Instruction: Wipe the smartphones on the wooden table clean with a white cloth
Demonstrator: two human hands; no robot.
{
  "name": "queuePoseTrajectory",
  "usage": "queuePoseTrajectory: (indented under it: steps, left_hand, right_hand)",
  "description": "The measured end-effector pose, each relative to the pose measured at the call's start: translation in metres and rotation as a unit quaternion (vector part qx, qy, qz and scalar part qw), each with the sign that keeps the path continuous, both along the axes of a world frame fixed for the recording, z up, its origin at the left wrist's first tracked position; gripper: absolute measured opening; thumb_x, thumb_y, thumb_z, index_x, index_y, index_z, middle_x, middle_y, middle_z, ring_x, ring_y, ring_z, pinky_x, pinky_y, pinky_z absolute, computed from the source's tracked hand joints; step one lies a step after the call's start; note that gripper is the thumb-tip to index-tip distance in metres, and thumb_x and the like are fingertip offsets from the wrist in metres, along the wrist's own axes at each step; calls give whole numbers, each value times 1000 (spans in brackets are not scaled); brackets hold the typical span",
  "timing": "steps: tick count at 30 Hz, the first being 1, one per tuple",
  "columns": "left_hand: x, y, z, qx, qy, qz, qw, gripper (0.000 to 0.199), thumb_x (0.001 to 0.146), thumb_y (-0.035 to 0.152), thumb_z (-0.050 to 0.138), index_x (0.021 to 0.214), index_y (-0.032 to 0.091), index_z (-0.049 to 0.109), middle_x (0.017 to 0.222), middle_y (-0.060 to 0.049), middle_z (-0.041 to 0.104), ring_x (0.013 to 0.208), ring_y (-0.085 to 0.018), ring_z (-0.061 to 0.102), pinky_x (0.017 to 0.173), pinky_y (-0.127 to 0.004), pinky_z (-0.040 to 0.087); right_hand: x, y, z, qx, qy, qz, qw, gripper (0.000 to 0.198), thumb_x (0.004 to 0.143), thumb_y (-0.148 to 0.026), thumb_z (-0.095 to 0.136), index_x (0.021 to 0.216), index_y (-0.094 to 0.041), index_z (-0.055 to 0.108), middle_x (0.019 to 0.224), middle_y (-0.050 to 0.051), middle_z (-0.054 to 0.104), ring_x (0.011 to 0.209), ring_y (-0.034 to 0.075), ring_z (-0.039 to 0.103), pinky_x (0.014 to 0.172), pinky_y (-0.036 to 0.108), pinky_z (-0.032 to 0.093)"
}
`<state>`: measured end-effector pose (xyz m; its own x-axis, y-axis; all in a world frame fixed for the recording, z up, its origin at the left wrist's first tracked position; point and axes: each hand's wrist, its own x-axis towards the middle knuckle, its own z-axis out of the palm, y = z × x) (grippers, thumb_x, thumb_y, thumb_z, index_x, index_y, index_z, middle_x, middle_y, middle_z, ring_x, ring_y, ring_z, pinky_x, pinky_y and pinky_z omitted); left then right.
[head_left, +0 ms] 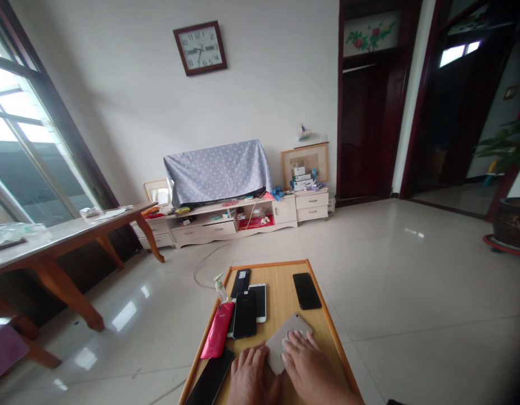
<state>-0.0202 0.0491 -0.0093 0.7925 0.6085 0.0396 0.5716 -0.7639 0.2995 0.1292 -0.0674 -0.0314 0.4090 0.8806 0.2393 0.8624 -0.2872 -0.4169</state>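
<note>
A pale gold phone point(277, 351) lies back up and at an angle on the small wooden table point(281, 281). My left hand point(250, 374) grips its left edge, with the fingers close together and the thumb near the lower corner. On the phone's back, my right hand point(304, 363) presses a small white piece point(286, 338) under bent fingers. Most of that piece is hidden, so its kind is unclear. A black phone point(211, 378) lies just left of my left hand. Beyond it are a red phone point(218, 331) and another black phone point(245, 315).
A white phone point(262, 304) and a dark phone point(240, 283) lie at the far left, beside a clear pump bottle point(220, 288). Another black phone point(306, 291) is at the far right. Raised orange edging point(334, 332) borders the table. A larger table point(74, 233) stands left.
</note>
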Motion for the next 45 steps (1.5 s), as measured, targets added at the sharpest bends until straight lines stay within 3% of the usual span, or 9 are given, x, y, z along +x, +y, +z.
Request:
queuePoseTrajectory:
  steps: [2,5,11,20,27,35,42,45]
  left_hand:
    - [0,-1,1,1,-12,-3,1000,53,77,41,59,128,26,60,139,-7,60,129,-26,50,108,-39,35]
    - [-1,1,-3,-1,-18,1,1000,52,75,38,60,126,27,60,138,-6,61,128,-26,51,107,-39,35]
    - [-4,8,-12,-30,-24,-7,999,55,71,41,64,125,29,61,138,-4,61,128,-25,50,105,-36,36]
    - [-2,-2,4,-31,-40,14,999,50,72,37,62,121,28,63,136,-5,62,129,-25,50,107,-38,34]
    - [-7,3,-4,-37,-58,-3,998,51,72,37,64,122,28,62,135,-5,62,126,-26,51,105,-38,36]
    - [-5,-4,7,-30,-55,13,998,47,73,32,61,119,27,63,133,-5,63,126,-25,51,107,-38,34]
    - [-7,2,0,-36,-69,-4,997,48,74,39,64,120,27,62,133,-6,63,123,-26,52,104,-40,36]
    - [-8,1,-2,-34,-75,0,997,45,75,39,63,119,27,62,132,-6,64,124,-26,52,105,-39,36]
  right_hand:
    - [13,-5,4,-7,-18,-39,999,45,103,-39,37,134,-20,63,143,12,56,137,31,48,118,53,31]
    - [10,-4,-1,-10,-27,-35,999,47,102,-39,38,136,-18,62,145,13,54,137,32,46,116,52,35]
    - [-28,7,-26,-16,-15,120,993,46,95,-45,54,133,-21,64,140,11,57,129,32,55,110,44,45]
    - [20,-14,-3,-16,-32,-73,997,47,102,-42,37,135,-18,62,144,14,55,137,32,47,116,54,33]
    - [-24,-2,-26,-15,-20,67,997,41,97,-42,51,129,-23,68,140,9,58,129,31,56,111,44,44]
    - [9,-15,-4,-20,-25,-45,998,47,102,-42,39,135,-19,62,143,14,55,136,32,48,114,51,38]
    - [-27,-4,-26,-17,-27,66,997,41,98,-41,49,128,-21,68,139,12,58,129,32,56,110,48,45]
    - [-21,-6,-24,-8,-21,43,999,42,99,-40,47,130,-20,67,139,12,57,130,33,55,111,51,43]
